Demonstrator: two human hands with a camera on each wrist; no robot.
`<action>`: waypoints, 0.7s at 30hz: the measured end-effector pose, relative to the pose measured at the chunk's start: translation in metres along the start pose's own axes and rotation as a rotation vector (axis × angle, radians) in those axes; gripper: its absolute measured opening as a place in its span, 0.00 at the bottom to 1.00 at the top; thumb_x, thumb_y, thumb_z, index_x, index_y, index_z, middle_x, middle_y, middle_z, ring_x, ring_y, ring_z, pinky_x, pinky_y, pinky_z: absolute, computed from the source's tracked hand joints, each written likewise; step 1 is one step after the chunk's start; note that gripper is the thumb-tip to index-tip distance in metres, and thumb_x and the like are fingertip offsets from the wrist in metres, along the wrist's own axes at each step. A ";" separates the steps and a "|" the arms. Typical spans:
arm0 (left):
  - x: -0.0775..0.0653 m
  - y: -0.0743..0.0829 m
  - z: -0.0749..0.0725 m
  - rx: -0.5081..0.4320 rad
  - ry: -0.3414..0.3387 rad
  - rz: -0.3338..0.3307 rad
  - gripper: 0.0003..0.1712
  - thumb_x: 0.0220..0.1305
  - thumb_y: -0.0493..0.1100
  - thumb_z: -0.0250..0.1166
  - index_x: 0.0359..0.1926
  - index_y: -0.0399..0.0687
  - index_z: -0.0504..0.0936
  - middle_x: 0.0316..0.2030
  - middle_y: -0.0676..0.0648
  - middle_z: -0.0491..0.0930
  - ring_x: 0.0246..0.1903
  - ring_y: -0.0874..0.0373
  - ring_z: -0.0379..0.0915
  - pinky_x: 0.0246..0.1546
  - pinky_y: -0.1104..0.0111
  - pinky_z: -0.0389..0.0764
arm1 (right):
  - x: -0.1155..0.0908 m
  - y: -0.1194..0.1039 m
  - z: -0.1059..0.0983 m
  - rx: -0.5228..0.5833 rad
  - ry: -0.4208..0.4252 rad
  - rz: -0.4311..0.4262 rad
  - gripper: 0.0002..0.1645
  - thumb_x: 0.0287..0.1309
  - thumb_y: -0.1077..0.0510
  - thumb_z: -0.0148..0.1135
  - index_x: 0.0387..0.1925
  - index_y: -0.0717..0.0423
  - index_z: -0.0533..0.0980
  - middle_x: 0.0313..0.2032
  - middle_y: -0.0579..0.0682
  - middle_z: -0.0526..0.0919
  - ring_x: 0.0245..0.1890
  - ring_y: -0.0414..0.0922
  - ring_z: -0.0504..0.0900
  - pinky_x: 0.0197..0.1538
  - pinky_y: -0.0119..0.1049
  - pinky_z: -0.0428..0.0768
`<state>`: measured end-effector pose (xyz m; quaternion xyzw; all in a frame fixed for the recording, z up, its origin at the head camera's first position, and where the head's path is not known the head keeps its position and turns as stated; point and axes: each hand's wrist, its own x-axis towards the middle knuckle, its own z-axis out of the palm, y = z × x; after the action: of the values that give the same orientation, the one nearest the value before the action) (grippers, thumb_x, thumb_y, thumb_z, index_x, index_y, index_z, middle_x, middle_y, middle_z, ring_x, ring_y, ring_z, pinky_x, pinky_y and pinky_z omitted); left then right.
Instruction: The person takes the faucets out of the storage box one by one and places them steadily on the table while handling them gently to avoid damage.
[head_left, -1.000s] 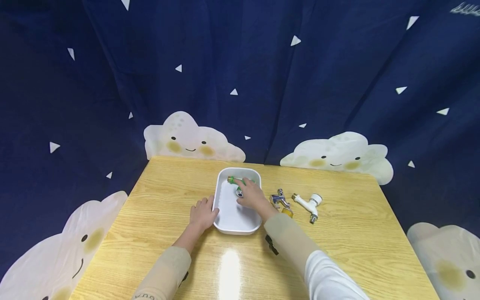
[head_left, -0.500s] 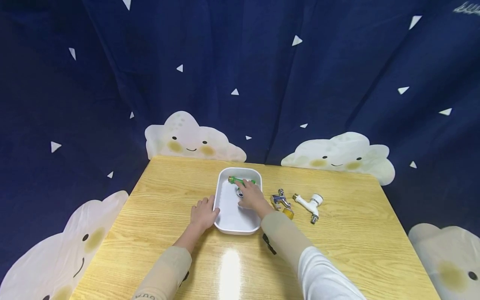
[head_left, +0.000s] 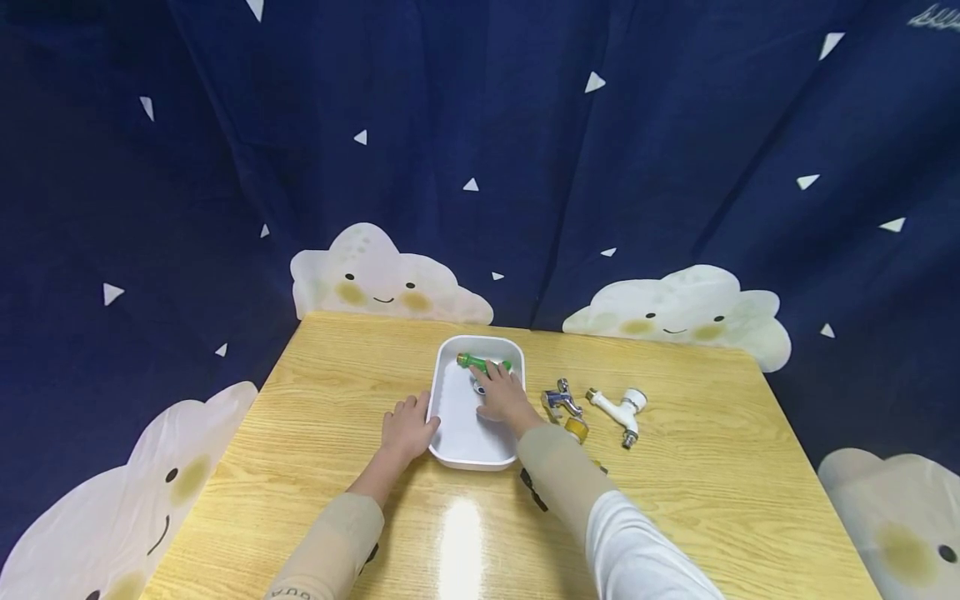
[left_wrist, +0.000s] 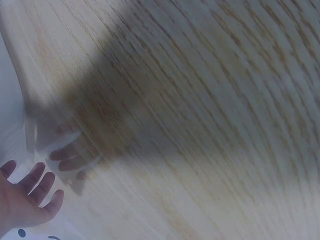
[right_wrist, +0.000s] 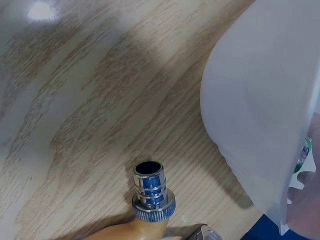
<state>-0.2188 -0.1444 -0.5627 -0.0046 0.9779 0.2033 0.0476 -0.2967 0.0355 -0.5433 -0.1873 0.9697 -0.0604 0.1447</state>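
A white rectangular tray [head_left: 459, 437] stands on the wooden table with a green faucet [head_left: 472, 362] lying in its far end. Over that faucet is my right hand [head_left: 504, 398], fingers spread and reaching across its body, partly covering it. My left hand [head_left: 407, 429] rests at the tray's left side, thumb by the rim, holding nothing. In the left wrist view the left hand's fingers [left_wrist: 42, 187] are loose and apart. The right wrist view shows the tray's outer wall [right_wrist: 255, 95], with a bit of green inside; most of the right hand is hidden behind it.
Right of the tray lie a chrome faucet [head_left: 562, 397], a yellow one [head_left: 577, 429] partly behind the right arm, and a white faucet [head_left: 622, 410]. Close up, the yellow faucet has a ribbed metal spout end [right_wrist: 150, 187]. A dark blue curtain [head_left: 420, 167] hangs behind the table.
My right hand's fingers have straightened and spread over the green faucet, showing more of it. The right forearm has shifted slightly left, uncovering more of the yellow faucet. The left hand stays put.
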 end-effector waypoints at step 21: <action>-0.002 0.000 -0.001 -0.022 -0.015 -0.007 0.34 0.62 0.54 0.47 0.66 0.46 0.59 0.56 0.38 0.68 0.55 0.41 0.62 0.53 0.43 0.61 | 0.004 -0.004 0.005 0.026 -0.042 0.054 0.49 0.52 0.50 0.61 0.71 0.44 0.47 0.70 0.54 0.44 0.69 0.55 0.46 0.67 0.51 0.48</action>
<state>-0.2171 -0.1446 -0.5612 -0.0069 0.9752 0.2140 0.0555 -0.2975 0.0294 -0.5485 -0.1605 0.9702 -0.0653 0.1692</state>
